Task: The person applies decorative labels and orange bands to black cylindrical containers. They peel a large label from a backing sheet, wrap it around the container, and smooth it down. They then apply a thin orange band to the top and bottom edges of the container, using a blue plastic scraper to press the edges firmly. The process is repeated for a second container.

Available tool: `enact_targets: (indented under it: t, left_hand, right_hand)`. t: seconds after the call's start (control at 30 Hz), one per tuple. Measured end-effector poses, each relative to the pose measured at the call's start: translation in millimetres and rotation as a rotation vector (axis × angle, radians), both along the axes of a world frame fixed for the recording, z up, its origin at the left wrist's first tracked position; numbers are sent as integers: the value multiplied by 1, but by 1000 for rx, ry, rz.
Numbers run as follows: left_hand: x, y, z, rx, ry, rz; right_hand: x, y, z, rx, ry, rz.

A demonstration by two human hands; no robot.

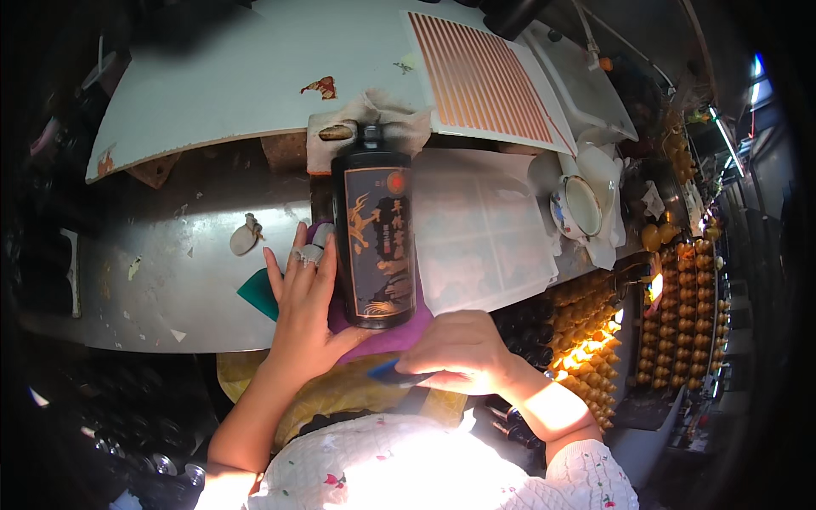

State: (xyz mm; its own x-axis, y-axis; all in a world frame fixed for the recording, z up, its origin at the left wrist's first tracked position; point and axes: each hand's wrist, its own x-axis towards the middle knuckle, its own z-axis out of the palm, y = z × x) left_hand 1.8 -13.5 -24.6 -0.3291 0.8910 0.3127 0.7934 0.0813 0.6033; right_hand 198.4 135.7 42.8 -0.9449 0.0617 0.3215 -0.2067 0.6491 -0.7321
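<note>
A black bottle with a dark label bearing gold and red artwork lies on its side, neck pointing away from me. Its neck end rests by a cloth-topped block, and a purple cloth lies beneath its base. My left hand is along the bottle's left side, fingers stretched out, with pale covers on some fingertips; its thumb reaches toward the base. Near the base, to the right, my right hand pinches a flat blue piece, blurred, perhaps a scraper.
Right of the bottle lie translucent decal sheets. A sheet of copper-coloured strips rests on the white board behind. Farther right are a white enamel bowl and racks of gold pieces. A small cloth bundle sits on the metal tabletop.
</note>
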Motion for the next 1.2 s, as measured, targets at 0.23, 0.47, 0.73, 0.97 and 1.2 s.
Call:
enact_targets:
  t: [0.23, 0.47, 0.73, 0.97, 1.2]
  left_hand:
    - [-9, 1, 12, -176, 58, -84]
    - [-1, 3, -4, 18, -210, -53]
    - [-7, 2, 3, -54, -165, 2]
    - [-7, 1, 12, 14, -120, 136]
    - [-16, -14, 16, -4, -140, 159]
  right_hand:
    - [-3, 8, -31, -571, 232, -602]
    - [-9, 0, -53, -1007, -102, -553]
    - [-6, 97, -38, -1045, 205, -772]
    - [-38, 169, -33, 314, 366, -1210]
    - [4, 280, -12, 119, 52, -1629]
